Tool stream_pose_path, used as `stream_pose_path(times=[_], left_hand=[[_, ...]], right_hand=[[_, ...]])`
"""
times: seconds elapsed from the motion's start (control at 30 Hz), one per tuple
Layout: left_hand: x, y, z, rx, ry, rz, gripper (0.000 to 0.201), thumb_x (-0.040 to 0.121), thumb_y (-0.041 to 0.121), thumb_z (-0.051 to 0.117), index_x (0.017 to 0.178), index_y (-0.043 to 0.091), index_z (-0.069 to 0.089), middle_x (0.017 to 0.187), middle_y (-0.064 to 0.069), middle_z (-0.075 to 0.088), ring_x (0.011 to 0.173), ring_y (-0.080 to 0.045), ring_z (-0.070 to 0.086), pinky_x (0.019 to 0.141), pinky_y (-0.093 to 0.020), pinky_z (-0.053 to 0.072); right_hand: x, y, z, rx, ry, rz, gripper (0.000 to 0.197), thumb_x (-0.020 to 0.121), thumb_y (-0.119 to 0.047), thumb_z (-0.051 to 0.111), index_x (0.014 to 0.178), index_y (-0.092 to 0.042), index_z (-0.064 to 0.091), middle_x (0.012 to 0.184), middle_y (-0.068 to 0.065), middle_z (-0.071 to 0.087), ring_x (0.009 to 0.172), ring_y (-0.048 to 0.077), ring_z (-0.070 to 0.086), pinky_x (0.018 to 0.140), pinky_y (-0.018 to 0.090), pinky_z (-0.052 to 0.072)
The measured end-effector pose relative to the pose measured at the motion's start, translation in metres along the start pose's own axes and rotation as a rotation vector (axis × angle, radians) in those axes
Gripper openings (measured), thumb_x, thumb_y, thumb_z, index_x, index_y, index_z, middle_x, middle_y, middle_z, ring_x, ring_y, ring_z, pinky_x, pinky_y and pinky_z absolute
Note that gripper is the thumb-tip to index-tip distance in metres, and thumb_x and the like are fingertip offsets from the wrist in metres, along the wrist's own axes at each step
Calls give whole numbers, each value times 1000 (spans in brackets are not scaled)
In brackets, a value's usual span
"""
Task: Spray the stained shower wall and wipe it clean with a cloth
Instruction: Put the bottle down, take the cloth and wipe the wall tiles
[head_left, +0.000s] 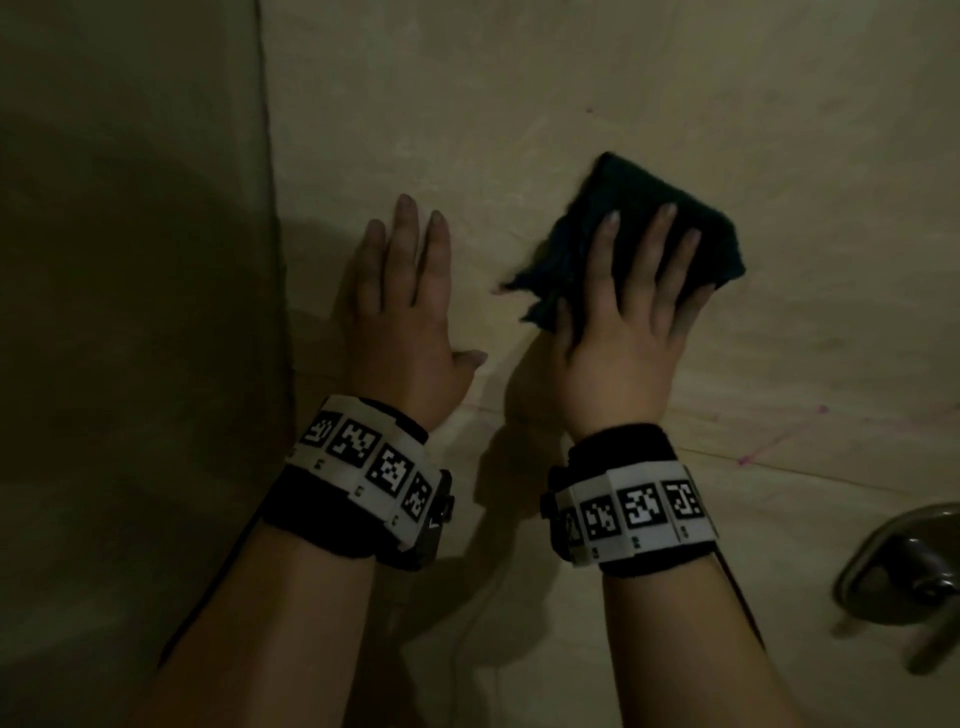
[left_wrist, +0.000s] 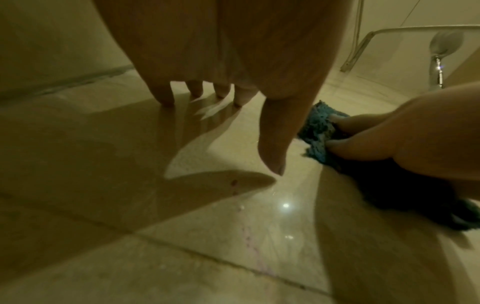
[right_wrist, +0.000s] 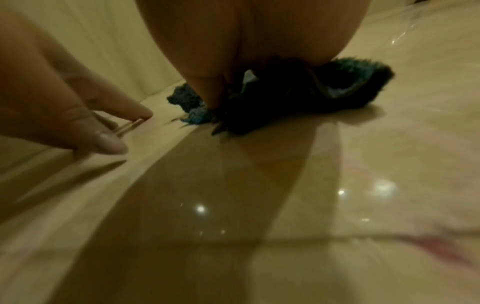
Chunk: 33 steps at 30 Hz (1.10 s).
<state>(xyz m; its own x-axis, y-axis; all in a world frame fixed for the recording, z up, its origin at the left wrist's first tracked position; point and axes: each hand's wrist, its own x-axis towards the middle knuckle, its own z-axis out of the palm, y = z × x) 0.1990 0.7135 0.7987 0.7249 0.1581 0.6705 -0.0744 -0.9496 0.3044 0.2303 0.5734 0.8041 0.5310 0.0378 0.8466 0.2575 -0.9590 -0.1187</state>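
The beige tiled shower wall (head_left: 519, 104) fills the head view. My right hand (head_left: 628, 312) lies flat on a dark teal cloth (head_left: 639, 192), spread fingers pressing it against the wall. The cloth (right_wrist: 298, 102) is bunched under the palm (right_wrist: 246, 41) in the right wrist view. My left hand (head_left: 410, 291) rests flat on the bare wall just left of the cloth, fingers straight and holding nothing; its fingertips (left_wrist: 166, 98) touch the tile. Pink stain marks (head_left: 748, 460) show low right of the hands, and a pink smear (right_wrist: 441, 246) lies near the right wrist.
A wall corner (head_left: 270, 208) runs down just left of my left hand. A metal tap handle (head_left: 914, 566) sticks out at the lower right. A shower head (left_wrist: 445, 44) and a curved rail (left_wrist: 389, 28) show beyond the cloth. The tiles look wet and shiny.
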Motion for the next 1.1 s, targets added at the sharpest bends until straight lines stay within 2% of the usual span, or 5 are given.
stream_pose_path(times=[0.27,0.57,0.8,0.97,1.1], left_hand=[[-1,-3,-4,-3,-44,-2,104,79,41,68,151,24,-7,158,-3,-19,147,-25,-12,120,-41,7],[-6,-5,-10,-79,-80,-148,105,82,40,66,149,27,-13,157,-5,-20,146,-30,-7,118,-37,10],[-9,-14,-5,-88,-86,-197,109,82,41,66,148,19,-18,157,-7,-21,146,-28,-8,118,-35,5],[-12,-17,-4,-70,-128,-215,107,82,42,65,149,21,-15,156,-10,-22,145,-31,-12,119,-37,4],[-11,-19,-5,-53,-143,-229,107,82,44,65,149,24,-16,156,-8,-23,145,-31,-11,119,-39,5]], right_hand=[[44,-21,-21,0,6,-13,64,99,-33,35,150,-22,-1,158,13,-10,145,33,-12,114,47,-13],[-4,-12,6,-17,-42,-142,63,90,-31,40,149,-18,20,156,16,16,143,35,12,113,44,-5],[21,-30,-12,-19,-128,-174,71,96,-22,42,149,-26,-6,157,9,-16,144,30,-17,112,44,-18],[40,-46,-18,-13,-116,-183,72,96,-22,41,149,-25,-7,157,8,-18,144,28,-18,113,44,-17],[12,-41,-11,16,-191,-273,76,92,-18,47,150,-24,-1,158,8,-12,142,24,-20,108,37,-28]])
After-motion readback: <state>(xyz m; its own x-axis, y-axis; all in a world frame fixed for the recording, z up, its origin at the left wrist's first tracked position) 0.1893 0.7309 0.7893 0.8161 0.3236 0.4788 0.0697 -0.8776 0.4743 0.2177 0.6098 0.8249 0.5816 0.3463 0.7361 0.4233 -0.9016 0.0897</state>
